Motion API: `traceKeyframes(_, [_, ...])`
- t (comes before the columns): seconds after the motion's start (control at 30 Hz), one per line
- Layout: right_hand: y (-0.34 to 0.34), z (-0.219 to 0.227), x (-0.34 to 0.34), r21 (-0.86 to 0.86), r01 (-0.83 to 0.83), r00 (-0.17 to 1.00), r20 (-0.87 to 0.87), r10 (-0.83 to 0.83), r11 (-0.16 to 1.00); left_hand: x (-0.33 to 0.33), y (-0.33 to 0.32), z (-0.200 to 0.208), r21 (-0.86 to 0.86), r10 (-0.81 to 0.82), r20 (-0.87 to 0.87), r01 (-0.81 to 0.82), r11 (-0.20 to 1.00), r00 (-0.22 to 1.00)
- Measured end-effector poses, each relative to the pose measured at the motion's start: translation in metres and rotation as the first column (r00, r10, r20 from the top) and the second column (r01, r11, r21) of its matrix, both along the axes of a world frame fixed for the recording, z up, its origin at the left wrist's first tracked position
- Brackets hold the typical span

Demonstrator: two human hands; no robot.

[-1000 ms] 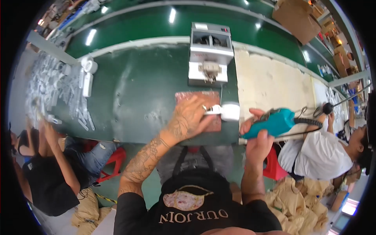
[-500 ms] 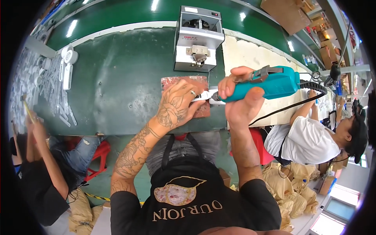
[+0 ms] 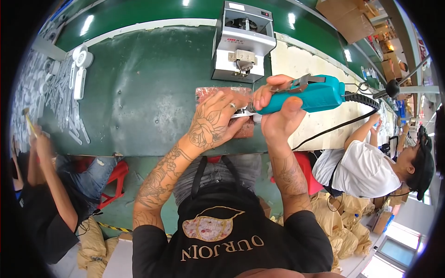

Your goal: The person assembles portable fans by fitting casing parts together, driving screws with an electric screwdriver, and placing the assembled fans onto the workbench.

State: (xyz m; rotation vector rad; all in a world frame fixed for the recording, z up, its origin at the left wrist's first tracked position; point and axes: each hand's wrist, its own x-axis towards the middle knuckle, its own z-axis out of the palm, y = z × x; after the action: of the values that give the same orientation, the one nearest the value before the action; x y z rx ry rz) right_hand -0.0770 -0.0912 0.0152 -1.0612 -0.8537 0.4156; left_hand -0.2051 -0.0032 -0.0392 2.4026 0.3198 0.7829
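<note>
My left hand (image 3: pixel 209 119) presses a small white plastic part (image 3: pixel 242 112) against a worn reddish block (image 3: pixel 244 131). Thumb and fingers close around the part, hiding much of it. In my right hand (image 3: pixel 277 119) lies a teal electric screwdriver (image 3: pixel 320 96), held nearly level, its nose pointing left at the white part. Its tip meets or nearly meets the part; fingers obscure the exact contact. Another white piece shows partly behind the tip, beside the block.
Behind the block stands a grey screw-feeding machine (image 3: pixel 243 48). White plastic parts (image 3: pixel 60 95) heap up at the table's left. A black cable (image 3: pixel 334 130) trails from the screwdriver over the pale right-hand surface. Co-workers sit on both sides; the left one holds a yellow-handled tool (image 3: pixel 30 123).
My right hand and the screwdriver have moved left, closer to the white part and block. My left hand still holds the part. The whole view has shifted slightly.
</note>
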Motion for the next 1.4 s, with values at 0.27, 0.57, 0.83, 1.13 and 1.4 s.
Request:
traceKeyframes(0.27, [0.002, -0.008, 0.006, 0.054, -0.052, 0.998, -0.045, 0.054, 0.997, 0.001, 0.002, 0.0, -0.035, -0.027, 0.019, 0.028, 0.999, 0.999])
traceKeyframes(0.57, [0.003, -0.002, 0.004, -0.034, -0.027, 1.0, -0.016, 0.027, 0.999, 0.0, 0.004, 0.002, -0.151, -0.047, 0.005, 0.047, 0.987, 0.999])
traceKeyframes(0.83, [0.001, -0.003, 0.004, -0.031, -0.014, 1.0, -0.015, 0.014, 0.999, 0.002, 0.008, 0.002, -0.204, -0.121, 0.039, 0.126, 0.971, 0.992])
traceKeyframes(1.13, [0.001, -0.004, 0.003, -0.002, -0.022, 1.0, -0.006, 0.022, 1.0, 0.002, -0.001, 0.013, -0.259, -0.036, 0.024, 0.041, 0.965, 0.999])
traceKeyframes(1.4, [0.005, 0.02, 0.008, 0.044, 0.032, 0.998, -0.053, -0.03, 0.999, 0.003, 0.006, 0.019, -0.185, -0.068, -0.004, 0.066, 0.98, 0.998])
